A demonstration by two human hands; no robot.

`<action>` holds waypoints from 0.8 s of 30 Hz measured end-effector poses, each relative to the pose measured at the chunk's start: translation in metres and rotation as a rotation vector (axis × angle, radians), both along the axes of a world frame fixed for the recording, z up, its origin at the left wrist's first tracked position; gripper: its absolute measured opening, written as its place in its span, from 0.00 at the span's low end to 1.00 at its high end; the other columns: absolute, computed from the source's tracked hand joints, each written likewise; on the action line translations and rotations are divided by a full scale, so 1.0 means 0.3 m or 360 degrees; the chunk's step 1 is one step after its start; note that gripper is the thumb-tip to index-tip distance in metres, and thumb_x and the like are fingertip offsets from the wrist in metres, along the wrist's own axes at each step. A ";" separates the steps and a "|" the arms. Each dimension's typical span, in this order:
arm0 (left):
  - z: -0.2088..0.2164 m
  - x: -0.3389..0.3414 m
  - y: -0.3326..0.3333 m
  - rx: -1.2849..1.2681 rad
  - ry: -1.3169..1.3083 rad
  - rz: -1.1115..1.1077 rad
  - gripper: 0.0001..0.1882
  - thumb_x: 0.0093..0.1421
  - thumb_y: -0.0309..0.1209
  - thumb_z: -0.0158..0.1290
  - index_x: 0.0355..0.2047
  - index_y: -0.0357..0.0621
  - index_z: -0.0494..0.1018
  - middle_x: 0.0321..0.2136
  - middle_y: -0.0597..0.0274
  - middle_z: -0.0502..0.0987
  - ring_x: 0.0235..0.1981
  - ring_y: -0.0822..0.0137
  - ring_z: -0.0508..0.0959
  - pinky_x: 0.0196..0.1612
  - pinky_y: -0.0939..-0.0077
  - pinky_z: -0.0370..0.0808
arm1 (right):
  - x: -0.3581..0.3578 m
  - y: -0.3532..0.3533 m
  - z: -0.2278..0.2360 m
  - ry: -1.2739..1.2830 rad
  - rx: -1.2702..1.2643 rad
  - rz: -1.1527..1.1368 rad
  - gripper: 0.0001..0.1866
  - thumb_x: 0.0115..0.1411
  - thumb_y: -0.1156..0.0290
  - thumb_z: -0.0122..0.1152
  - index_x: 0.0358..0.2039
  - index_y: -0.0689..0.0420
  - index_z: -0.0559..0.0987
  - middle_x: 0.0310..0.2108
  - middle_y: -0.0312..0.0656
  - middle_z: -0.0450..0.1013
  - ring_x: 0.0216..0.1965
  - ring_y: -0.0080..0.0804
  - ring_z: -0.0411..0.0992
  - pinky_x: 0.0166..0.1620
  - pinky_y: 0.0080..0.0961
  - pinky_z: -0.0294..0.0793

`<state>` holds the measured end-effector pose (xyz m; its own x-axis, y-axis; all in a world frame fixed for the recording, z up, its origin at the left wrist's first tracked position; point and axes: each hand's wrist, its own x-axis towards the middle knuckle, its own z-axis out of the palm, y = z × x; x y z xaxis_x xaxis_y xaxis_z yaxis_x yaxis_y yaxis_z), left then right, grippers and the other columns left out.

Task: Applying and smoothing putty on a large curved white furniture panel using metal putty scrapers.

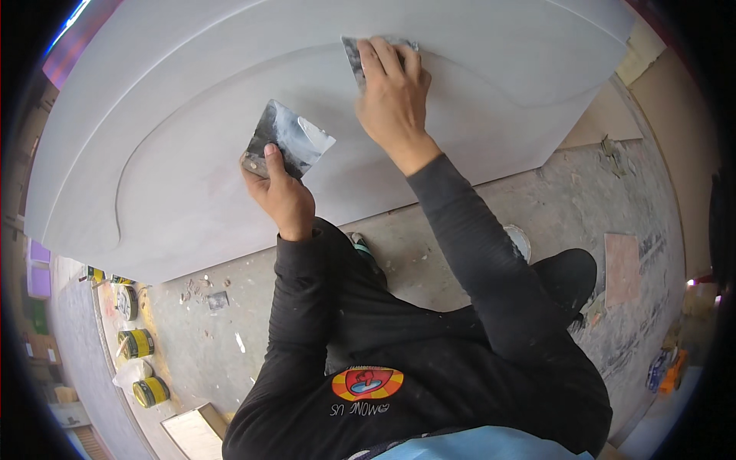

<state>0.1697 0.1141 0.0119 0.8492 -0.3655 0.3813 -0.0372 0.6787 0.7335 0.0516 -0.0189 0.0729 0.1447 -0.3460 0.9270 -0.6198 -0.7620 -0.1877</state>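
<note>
A large pale grey panel (pixel 207 169) with a curved moulded line fills the space in front of me. My left hand (pixel 287 201) grips a square metal putty spreader (pixel 287 134), thumb on top, its face smeared with grey-white paste near one corner. Farther up and to the right, my right hand (pixel 392 111) presses a second metal putty spreader (pixel 354 60) to the panel's surface, fingers laid along its back. Those fingers cover much of this second blade. The left spreader is held in front of the panel; whether it touches cannot be told.
Several cans with yellow-and-black labels, among them one can (pixel 136 344), line the floor at left. A round white tub (pixel 519 242) stands behind my right forearm. A pinkish square sheet (pixel 622 268) lies at right, near an orange tool (pixel 673 371). Scraps litter the concrete floor (pixel 207 330).
</note>
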 end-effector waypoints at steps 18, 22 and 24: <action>-0.001 0.020 0.008 -0.0027 0.0121 -0.0292 0.12 0.68 0.28 0.49 0.49 0.37 0.67 0.43 0.56 0.76 0.42 0.66 0.79 0.44 0.71 0.78 | -0.079 0.140 -0.029 0.0131 0.0450 0.0962 0.24 0.50 0.81 0.58 0.51 0.56 0.75 0.50 0.40 0.71 0.53 0.48 0.66 0.53 0.45 0.68; 0.036 -0.049 0.020 0.0301 0.0730 -0.0939 0.14 0.70 0.27 0.44 0.54 0.38 0.65 0.47 0.53 0.75 0.45 0.59 0.80 0.44 0.61 0.81 | -0.198 0.209 -0.085 0.0374 0.0393 0.1471 0.27 0.48 0.87 0.55 0.50 0.53 0.78 0.51 0.40 0.71 0.55 0.47 0.66 0.59 0.41 0.68; 0.039 -0.075 0.017 0.0288 0.0647 -0.0973 0.14 0.69 0.27 0.44 0.54 0.39 0.65 0.47 0.53 0.75 0.46 0.59 0.80 0.44 0.60 0.81 | -0.234 0.200 -0.121 0.0375 0.0348 0.1393 0.28 0.48 0.88 0.55 0.50 0.52 0.78 0.51 0.40 0.71 0.56 0.47 0.65 0.59 0.41 0.68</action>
